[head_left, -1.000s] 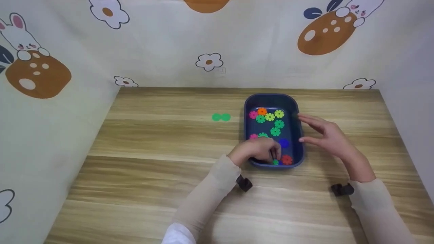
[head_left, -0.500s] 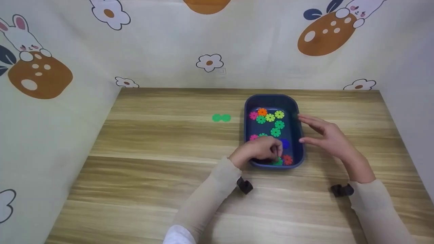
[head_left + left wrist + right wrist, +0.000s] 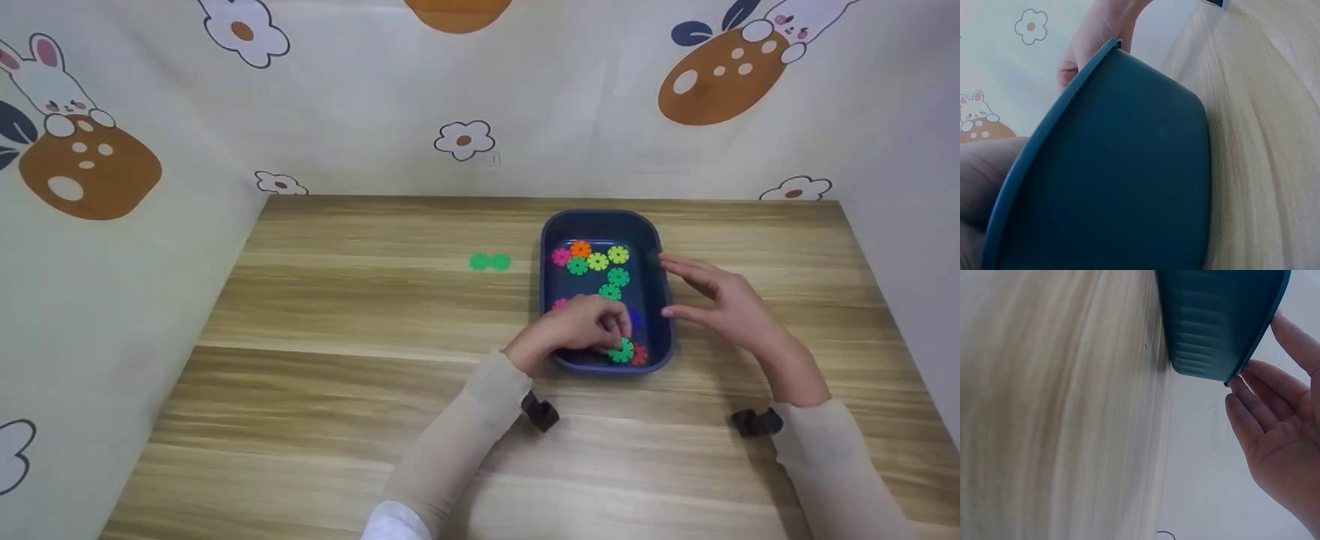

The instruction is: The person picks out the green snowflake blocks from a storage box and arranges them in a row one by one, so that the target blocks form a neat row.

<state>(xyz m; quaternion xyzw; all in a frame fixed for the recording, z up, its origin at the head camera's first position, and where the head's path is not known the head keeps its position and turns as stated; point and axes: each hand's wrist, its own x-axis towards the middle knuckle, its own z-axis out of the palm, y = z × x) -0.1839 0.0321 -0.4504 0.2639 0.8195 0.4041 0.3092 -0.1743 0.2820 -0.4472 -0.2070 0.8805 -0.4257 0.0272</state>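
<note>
A dark blue plastic bin (image 3: 600, 225) stands on the table, holding notched snowflake building discs in several colours. Reaching over its near left side, my left hand (image 3: 581, 322) pinches a green snowflake disc (image 3: 622, 351) between thumb and fingers, tilted up near the front wall. Close beside that disc lie a red disc (image 3: 640, 355) and a partly covered blue disc (image 3: 634, 319). My right hand (image 3: 724, 300) has extended fingers, and its fingertips touch the bin's right rim. The right wrist view shows that hand (image 3: 1280, 422) at the ribbed outer wall; the left wrist view shows mostly the bin's outside (image 3: 1123, 163).
Two joined green discs (image 3: 490, 261) lie on the wooden table (image 3: 360, 315) left of the bin. Pink, orange, green and yellow discs (image 3: 597, 261) lie on the bin's floor at the back. A patterned curtain (image 3: 360, 97) rises behind the table.
My left hand has moved slightly right and up inside the bin, and the green disc it pinches has been tilted up into fuller view. My right hand stays at the rim.
</note>
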